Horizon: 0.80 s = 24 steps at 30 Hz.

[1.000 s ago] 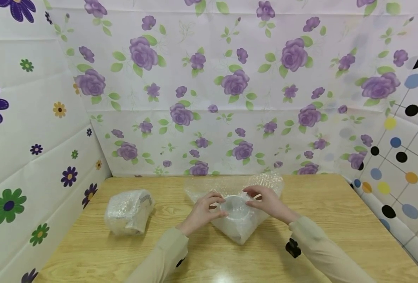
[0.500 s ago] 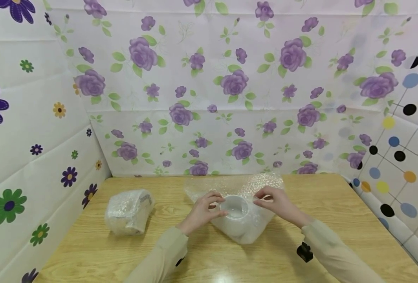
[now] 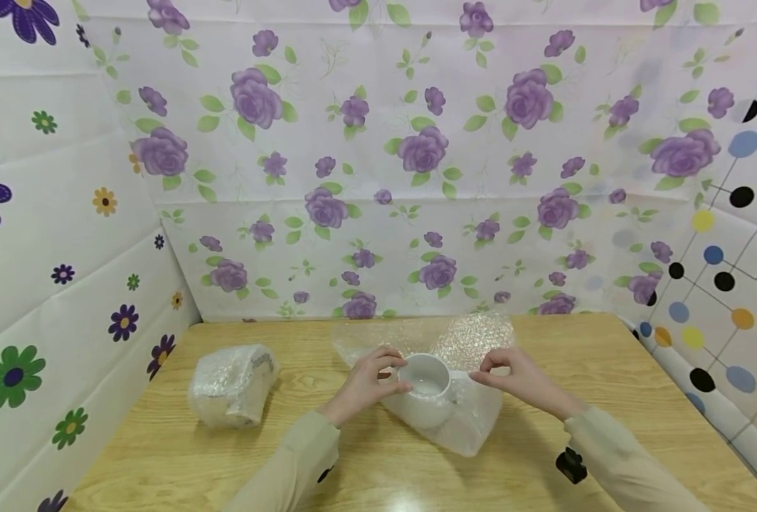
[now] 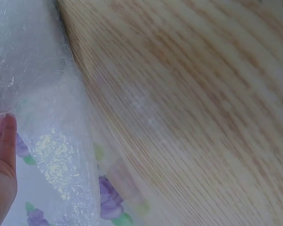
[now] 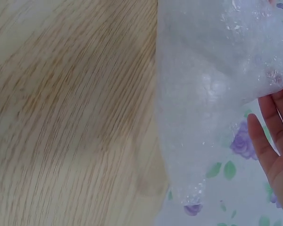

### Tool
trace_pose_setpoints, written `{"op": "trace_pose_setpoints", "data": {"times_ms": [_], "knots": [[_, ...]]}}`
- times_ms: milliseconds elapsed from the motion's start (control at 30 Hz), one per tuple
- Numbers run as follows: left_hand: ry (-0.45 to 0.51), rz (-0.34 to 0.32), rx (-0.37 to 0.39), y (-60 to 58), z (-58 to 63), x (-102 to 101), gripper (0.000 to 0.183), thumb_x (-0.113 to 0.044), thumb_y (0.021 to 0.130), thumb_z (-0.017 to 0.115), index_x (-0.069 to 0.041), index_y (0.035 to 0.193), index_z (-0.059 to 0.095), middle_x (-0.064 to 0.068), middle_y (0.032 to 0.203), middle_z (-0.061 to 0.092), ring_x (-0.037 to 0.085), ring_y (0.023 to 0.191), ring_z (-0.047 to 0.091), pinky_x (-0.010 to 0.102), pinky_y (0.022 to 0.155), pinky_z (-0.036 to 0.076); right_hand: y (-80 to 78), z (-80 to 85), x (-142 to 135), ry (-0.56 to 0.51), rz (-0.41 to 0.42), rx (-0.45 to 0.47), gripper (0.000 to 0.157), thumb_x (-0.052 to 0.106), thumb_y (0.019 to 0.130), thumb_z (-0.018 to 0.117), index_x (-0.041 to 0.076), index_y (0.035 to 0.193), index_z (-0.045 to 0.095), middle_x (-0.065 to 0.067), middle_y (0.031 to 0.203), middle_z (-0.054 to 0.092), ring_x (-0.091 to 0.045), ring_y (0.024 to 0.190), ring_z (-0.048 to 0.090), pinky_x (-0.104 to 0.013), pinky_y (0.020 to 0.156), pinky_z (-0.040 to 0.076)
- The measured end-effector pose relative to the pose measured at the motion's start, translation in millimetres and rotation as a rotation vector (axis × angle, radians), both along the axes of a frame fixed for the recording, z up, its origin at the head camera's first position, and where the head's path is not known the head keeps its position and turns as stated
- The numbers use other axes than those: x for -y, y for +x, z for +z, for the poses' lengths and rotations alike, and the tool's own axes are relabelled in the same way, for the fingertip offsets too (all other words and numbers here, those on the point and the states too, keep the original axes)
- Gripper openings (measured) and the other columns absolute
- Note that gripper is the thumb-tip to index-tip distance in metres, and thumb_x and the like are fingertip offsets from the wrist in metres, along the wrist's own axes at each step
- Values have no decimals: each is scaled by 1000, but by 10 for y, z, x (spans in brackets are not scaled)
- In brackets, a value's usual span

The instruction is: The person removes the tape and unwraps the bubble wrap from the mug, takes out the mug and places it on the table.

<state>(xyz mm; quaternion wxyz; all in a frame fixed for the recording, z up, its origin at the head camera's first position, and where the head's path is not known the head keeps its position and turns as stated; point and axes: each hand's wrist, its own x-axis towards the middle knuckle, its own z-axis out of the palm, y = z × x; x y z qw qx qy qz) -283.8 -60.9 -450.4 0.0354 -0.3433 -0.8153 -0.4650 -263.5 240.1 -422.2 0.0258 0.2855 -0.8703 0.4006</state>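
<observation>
A white mug (image 3: 425, 380) stands mouth up near the middle of the table, its rim uncovered. Clear bubble wrap (image 3: 474, 419) lies around its lower part and spreads out behind it. My left hand (image 3: 368, 384) holds the mug's left side, thumb in front and fingers at the rim. At the right, my right hand (image 3: 519, 380) pinches the edge of the wrap, thumb and forefinger meeting there. The left wrist view has my left fingers (image 4: 7, 141) against the wrap; in the right wrist view my right fingertips (image 5: 269, 110) are at the wrap's edge.
A second bubble-wrapped bundle (image 3: 233, 387) sits on the left part of the wooden table (image 3: 378, 476). Flower-patterned cloth (image 3: 378, 163) hangs behind the table, and printed cloth lines both sides. A black wrist device (image 3: 571, 466) shows under the right sleeve.
My right hand has drawn the wrap away from the mug's mouth, moving right and slightly toward me. The mug's rim and inside have come into view. My left hand has stayed in place.
</observation>
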Motion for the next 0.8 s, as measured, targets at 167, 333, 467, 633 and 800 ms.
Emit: {"op": "trace_pose_setpoints", "data": {"times_ms": [167,333,467,633,800], "knots": [[0,-2,-4,-9,-12,-5,40,-27,79,70,0,108,62,5,111,51,20,101,51,32,80,48,8,-7,-66,16,5,65,24,36,87,59,17,73,62,4,77,60,-16,80,56,-38,68,46],[0,2,3,-13,-20,-9,40,-26,78,71,0,107,62,4,111,51,20,100,51,30,79,47,3,14,-120,45,52,75,24,33,88,59,15,73,63,0,70,58,-11,60,51,-27,53,44],[-1,1,8,-12,-19,-12,40,-24,78,72,0,107,62,4,110,51,20,100,51,30,79,47,3,49,-184,80,115,99,20,32,87,61,16,75,62,-2,67,57,-6,54,43,-24,49,40],[3,-3,7,-11,-21,-11,40,-24,78,72,1,108,62,5,110,51,20,100,51,32,79,48,3,70,-263,117,191,144,16,29,84,66,15,77,63,1,69,58,-8,58,49,-25,52,44],[10,-3,-3,-10,-23,-9,40,-24,78,72,2,107,62,6,110,51,21,100,52,34,79,48,34,104,-338,200,218,240,17,29,81,68,14,82,62,3,73,58,-12,64,52,-27,55,45]]}}
